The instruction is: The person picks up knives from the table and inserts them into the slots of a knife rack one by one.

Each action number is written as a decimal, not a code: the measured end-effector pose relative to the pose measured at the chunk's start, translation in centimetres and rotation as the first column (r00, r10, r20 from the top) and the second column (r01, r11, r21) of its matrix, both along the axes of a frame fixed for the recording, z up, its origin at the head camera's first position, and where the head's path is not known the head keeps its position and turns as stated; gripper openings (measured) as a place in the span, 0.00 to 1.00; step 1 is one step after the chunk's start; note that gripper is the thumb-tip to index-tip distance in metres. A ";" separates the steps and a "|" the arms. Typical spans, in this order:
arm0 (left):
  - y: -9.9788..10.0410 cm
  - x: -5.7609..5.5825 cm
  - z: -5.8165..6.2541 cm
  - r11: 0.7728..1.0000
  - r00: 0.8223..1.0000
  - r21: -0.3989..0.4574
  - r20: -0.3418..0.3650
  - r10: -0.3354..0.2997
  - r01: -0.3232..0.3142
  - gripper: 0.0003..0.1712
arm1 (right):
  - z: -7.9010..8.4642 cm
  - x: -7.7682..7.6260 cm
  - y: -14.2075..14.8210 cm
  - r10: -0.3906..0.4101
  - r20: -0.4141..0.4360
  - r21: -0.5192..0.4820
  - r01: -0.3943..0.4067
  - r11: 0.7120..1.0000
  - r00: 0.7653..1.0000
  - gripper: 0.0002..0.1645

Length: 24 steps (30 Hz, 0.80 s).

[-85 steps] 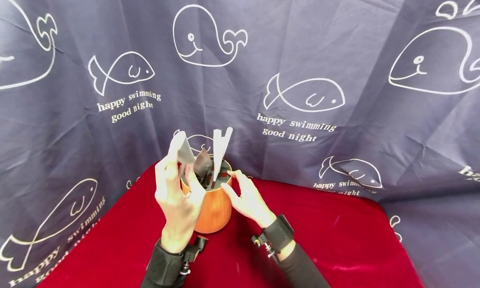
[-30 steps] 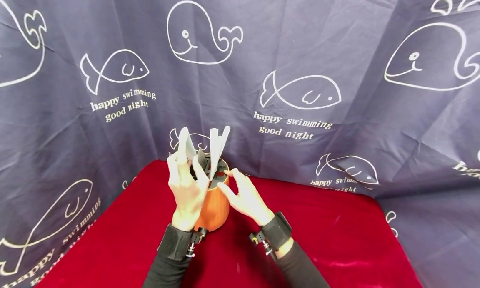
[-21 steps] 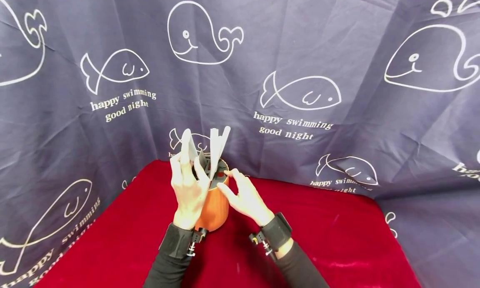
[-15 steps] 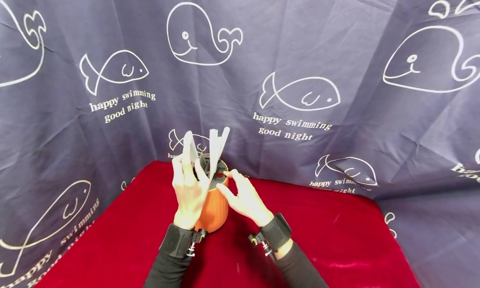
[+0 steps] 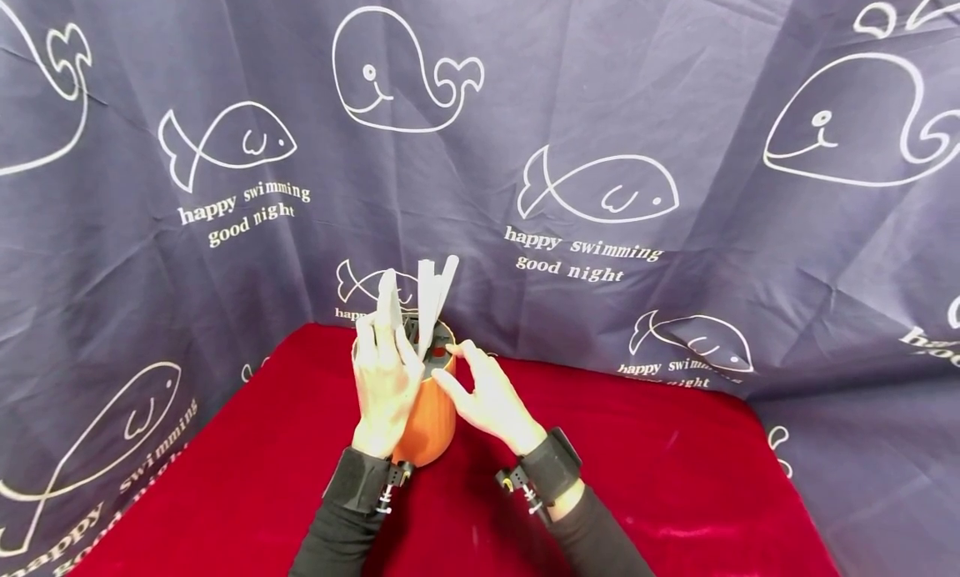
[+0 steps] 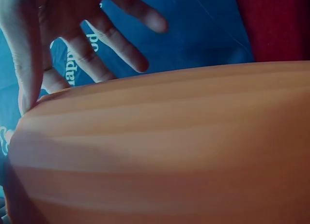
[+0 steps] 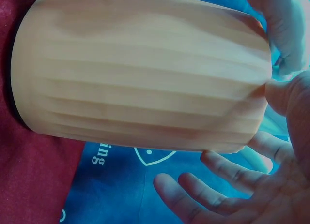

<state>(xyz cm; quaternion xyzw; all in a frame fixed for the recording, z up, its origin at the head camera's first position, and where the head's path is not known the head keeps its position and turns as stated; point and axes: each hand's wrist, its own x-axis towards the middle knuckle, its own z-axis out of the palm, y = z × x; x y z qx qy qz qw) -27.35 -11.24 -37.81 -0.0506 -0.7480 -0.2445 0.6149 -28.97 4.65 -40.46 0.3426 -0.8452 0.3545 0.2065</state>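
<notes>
An orange, ribbed knife block (image 5: 431,427) stands upright on the red cloth, its slotted dark insert showing at the top. At its left side my left hand (image 5: 386,385) holds the white handle (image 5: 396,310) of a knife over the block, index finger lying up along the handle. That knife's blade is hidden behind the hand and block. White handles (image 5: 427,293) of other knives rise from the insert just right of it. My right hand (image 5: 495,398) grips the block's right rim, thumb (image 7: 278,96) on the near side and fingers round the far side.
Red velvet cloth (image 5: 637,469) covers the table. A grey-blue curtain (image 5: 480,185) with white whale and fish drawings hangs close behind the block and along both sides. Black straps with small cameras sit on both wrists.
My left hand has moved right and lowered the knife at the block. The broad blade, visible earlier above the insert, has dropped out of sight. My right hand keeps its hold on the rim.
</notes>
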 end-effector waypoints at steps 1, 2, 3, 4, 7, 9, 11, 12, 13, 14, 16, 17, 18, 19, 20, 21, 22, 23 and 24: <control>0.0 0.0 0.0 1.000 1.000 -0.012 0.009 0.008 -0.008 0.38 | 0.0 0.0 0.0 0.004 0.001 0.000 -0.004 1.000 1.000 0.20; 0.0 0.0 0.0 1.000 1.000 -0.023 0.016 0.020 -0.020 0.38 | 0.0 0.0 0.0 0.007 -0.003 -0.003 -0.007 1.000 1.000 0.19; 0.0 0.0 -0.1 0.999 0.999 -0.028 0.021 0.027 -0.026 0.38 | 0.0 0.0 0.0 0.008 -0.009 -0.005 -0.008 1.000 1.000 0.19; 0.0 0.0 -0.1 0.999 0.999 -0.033 0.029 0.032 -0.031 0.38 | 0.0 0.0 0.0 0.009 -0.013 -0.007 -0.010 1.000 1.000 0.18; -0.1 -0.1 -0.1 0.998 0.997 -0.037 0.064 0.045 -0.043 0.38 | 0.0 0.0 -0.1 0.006 -0.012 -0.011 -0.006 1.000 1.000 0.19; -0.1 -0.1 0.0 0.998 0.996 -0.034 0.082 0.046 -0.044 0.38 | -0.1 0.0 0.0 0.000 -0.002 -0.009 0.000 1.000 1.000 0.20; -0.1 -0.2 -0.1 0.998 0.994 -0.038 0.098 0.054 -0.051 0.39 | 0.0 0.0 0.0 -0.002 0.001 -0.008 0.002 1.000 1.000 0.20; -0.1 -0.2 -0.1 0.998 0.993 -0.039 0.103 0.056 -0.052 0.39 | -0.1 0.0 0.0 -0.001 0.003 -0.007 0.001 1.000 1.000 0.20; -0.1 -0.2 -0.1 0.998 0.993 -0.040 0.106 0.058 -0.054 0.39 | -0.1 0.0 0.0 -0.003 -0.001 -0.008 0.002 1.000 1.000 0.20; -0.1 -0.2 -0.1 0.997 0.992 -0.044 0.110 0.061 -0.057 0.39 | -0.1 0.0 0.0 0.000 -0.007 -0.007 0.000 1.000 1.000 0.19; -0.2 -0.3 -0.2 0.996 0.991 -0.057 0.115 0.070 -0.064 0.40 | -0.1 0.0 0.0 0.003 -0.020 -0.008 -0.003 1.000 1.000 0.19; -0.2 -0.3 -0.2 0.995 0.990 -0.066 0.115 0.076 -0.069 0.40 | -0.1 0.0 0.0 0.004 -0.021 -0.008 -0.004 1.000 1.000 0.19; -0.2 -0.3 -0.2 0.995 0.989 -0.073 0.119 0.082 -0.073 0.41 | -0.2 0.0 0.0 0.004 -0.022 -0.009 -0.004 1.000 1.000 0.19; -0.3 -0.3 -0.2 0.994 0.989 -0.081 0.121 0.088 -0.079 0.41 | -0.2 0.0 0.0 0.005 -0.019 -0.010 -0.005 1.000 1.000 0.19; -0.3 -0.3 -0.2 0.992 0.988 -0.089 0.122 0.096 -0.085 0.42 | -0.1 0.0 0.0 0.007 -0.015 -0.009 -0.007 1.000 1.000 0.19; -0.3 -0.3 -0.2 0.991 0.987 -0.095 0.122 0.101 -0.090 0.43 | -0.1 0.0 0.0 0.005 -0.008 -0.007 -0.005 1.000 1.000 0.19; -0.3 -0.3 -0.1 0.990 0.986 -0.100 0.125 0.110 -0.097 0.43 | -0.1 0.0 0.0 0.003 -0.001 -0.005 -0.003 1.000 1.000 0.19; -0.2 -0.3 -0.1 0.991 0.986 -0.092 0.128 0.109 -0.098 0.43 | -0.1 -0.1 0.0 0.002 0.007 -0.002 -0.002 1.000 1.000 0.19; -0.2 -0.3 0.0 0.992 0.985 -0.085 0.136 0.107 -0.096 0.43 | -0.1 -0.1 0.0 0.001 0.014 -0.001 -0.001 1.000 1.000 0.19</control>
